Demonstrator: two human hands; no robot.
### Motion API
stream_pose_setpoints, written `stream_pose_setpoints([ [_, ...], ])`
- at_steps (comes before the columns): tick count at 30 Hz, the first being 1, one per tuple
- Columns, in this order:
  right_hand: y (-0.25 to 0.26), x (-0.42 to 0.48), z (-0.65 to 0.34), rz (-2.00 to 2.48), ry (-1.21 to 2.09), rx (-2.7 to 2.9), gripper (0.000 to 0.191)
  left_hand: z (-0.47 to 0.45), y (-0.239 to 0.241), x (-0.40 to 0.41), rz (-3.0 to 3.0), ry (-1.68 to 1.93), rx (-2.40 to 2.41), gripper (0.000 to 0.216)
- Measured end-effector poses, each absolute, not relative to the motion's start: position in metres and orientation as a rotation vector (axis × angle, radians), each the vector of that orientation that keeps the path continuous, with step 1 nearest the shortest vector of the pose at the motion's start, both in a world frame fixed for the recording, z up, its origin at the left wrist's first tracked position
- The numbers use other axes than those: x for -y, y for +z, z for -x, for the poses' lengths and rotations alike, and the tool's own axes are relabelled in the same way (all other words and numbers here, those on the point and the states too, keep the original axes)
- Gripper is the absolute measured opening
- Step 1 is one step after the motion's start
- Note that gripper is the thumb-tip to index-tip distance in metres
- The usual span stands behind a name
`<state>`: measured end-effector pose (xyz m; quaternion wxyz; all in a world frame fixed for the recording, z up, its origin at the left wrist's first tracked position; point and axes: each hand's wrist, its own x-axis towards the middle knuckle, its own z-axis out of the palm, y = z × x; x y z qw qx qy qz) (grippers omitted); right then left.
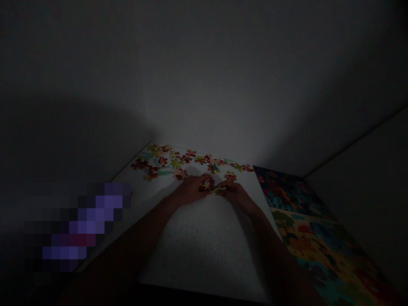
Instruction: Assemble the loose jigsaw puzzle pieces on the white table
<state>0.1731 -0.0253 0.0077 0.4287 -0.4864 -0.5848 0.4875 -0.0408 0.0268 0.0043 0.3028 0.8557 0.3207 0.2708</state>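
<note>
Close together over the white table [204,242], both of my hands work at jigsaw pieces. My left hand [193,189] has its fingers closed on a dark patterned jigsaw piece [206,185]. My right hand [234,193] pinches a light greenish jigsaw piece [218,191] right beside it. The two pieces meet or nearly meet; in the dim light I cannot tell whether they are joined. Just beyond my left hand lies a pinkish jigsaw piece [180,173], and a red and yellow piece [230,176] rests beyond my right hand.
Many loose jigsaw pieces [161,160] are scattered along the table's far side, thickest at the far left. Colourful animal pictures [306,229] cover the right side. A pale wall [204,85] rises behind the table. A blurred-out purple patch [95,216] sits at the left.
</note>
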Motion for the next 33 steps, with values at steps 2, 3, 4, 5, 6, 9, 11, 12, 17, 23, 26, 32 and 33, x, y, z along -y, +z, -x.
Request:
stream_pose_setpoints([
  [2, 0.001, 0.023, -0.172, 1.229, 1.176, 1.437, 0.029, 0.041, 0.005, -0.026, -2.261, 0.698, -0.839, 0.036],
  [3, -0.002, 0.023, -0.172, 1.239, 1.147, 1.421, 0.03, 0.042, 0.005, -0.026, -2.247, 0.691, -0.825, 0.039],
  [4, -0.003, 0.022, -0.171, 1.249, 1.117, 1.409, 0.03, 0.044, 0.004, -0.026, -2.231, 0.685, -0.8, 0.045],
  [5, -0.004, 0.022, -0.17, 1.26, 1.089, 1.403, 0.03, 0.046, 0.003, -0.026, -2.218, 0.682, -0.771, 0.051],
  [6, -0.004, 0.022, -0.169, 1.269, 1.061, 1.406, 0.03, 0.048, 0.002, -0.027, -2.213, 0.68, -0.746, 0.056],
  [9, -0.003, 0.021, -0.166, 1.279, 0.965, 1.406, 0.031, 0.051, -0.003, -0.03, -2.22, 0.692, -0.753, 0.063],
  [11, -0.001, 0.021, -0.164, 1.287, 0.906, 1.396, 0.032, 0.051, -0.006, -0.032, -2.225, 0.695, -0.786, 0.062],
  [12, -0.001, 0.021, -0.163, 1.299, 0.866, 1.398, 0.032, 0.05, -0.008, -0.032, -2.231, 0.696, -0.797, 0.062],
  [17, 0.004, 0.026, -0.156, 1.36, 0.572, 1.537, 0.031, 0.047, -0.009, -0.033, -2.252, 0.704, -0.814, 0.06],
  [23, -0.005, 0.027, -0.153, 1.385, 0.623, 1.592, 0.051, 0.051, -0.001, -0.03, -2.295, 0.602, -0.774, 0.071],
  [26, -0.011, 0.024, -0.156, 1.341, 0.818, 1.558, 0.057, 0.05, 0.001, -0.029, -2.315, 0.569, -0.779, 0.07],
  [32, -0.003, 0.026, -0.161, 1.272, 0.917, 1.612, 0.037, 0.045, -0.002, -0.029, -2.359, 0.626, -0.762, 0.063],
  [33, -0.002, 0.026, -0.162, 1.286, 0.891, 1.613, 0.035, 0.045, -0.003, -0.029, -2.351, 0.649, -0.773, 0.061],
])
